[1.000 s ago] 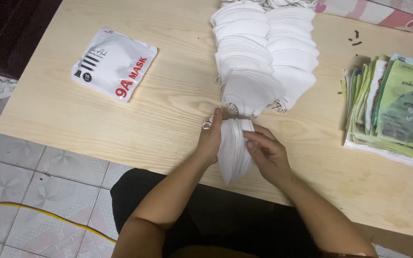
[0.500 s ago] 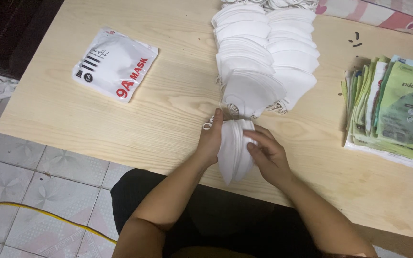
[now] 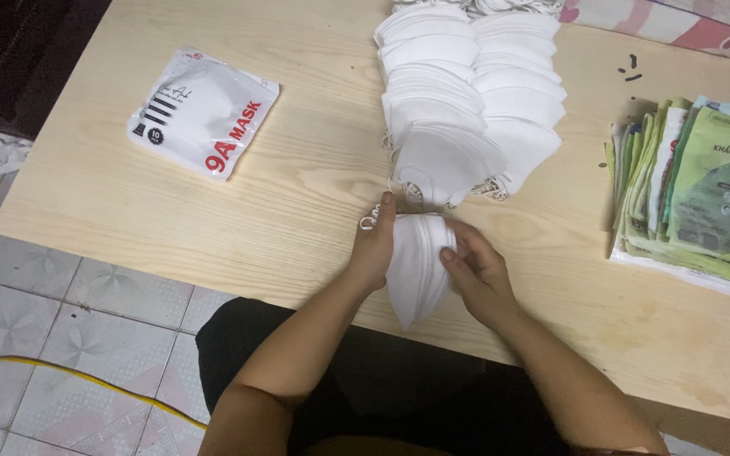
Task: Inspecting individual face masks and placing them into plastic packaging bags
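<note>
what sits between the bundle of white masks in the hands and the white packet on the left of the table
Nothing visible. The left hand and right hand hold the bundle of white masks at the table's near edge; only bare wood lies between it and the white packet.

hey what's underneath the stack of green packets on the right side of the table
The green packets lie fanned in a pile on the wooden table. A white packet edge shows at the bottom of the pile. Anything else beneath is covered.
</note>
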